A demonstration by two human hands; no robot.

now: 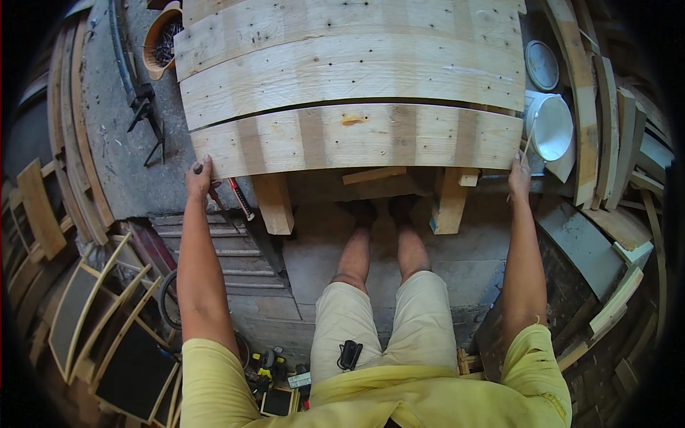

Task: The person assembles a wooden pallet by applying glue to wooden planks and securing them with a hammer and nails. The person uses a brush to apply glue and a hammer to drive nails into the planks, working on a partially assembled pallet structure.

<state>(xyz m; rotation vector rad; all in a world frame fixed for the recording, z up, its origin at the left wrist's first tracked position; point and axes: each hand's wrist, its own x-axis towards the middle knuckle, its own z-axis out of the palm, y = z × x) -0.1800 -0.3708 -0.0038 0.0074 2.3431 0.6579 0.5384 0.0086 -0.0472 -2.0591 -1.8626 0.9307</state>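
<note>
A light wooden plank (371, 139) with darker crosswise bands lies at the near edge of a nailed plank top (357, 71), a dark gap between them. My left hand (200, 180) is closed at the plank's left end. A small dark-ended tool also shows at this hand, too covered by the fingers to name. At the right end my right hand (519, 177) is closed on the plank, and a thin pale stick (528, 140) rises beside its fingers. Two square wooden legs (273, 203) show beneath the plank. A red-and-black handle (241, 198) sticks out near my left hand.
An orange bowl of nails (163, 41) and a dark metal clamp (145, 107) are at the left. On the right stand a white bucket (549, 127) and a round lid (542, 65). Stacked boards (571, 93) line both sides. Framed panels (135, 364) lean at lower left.
</note>
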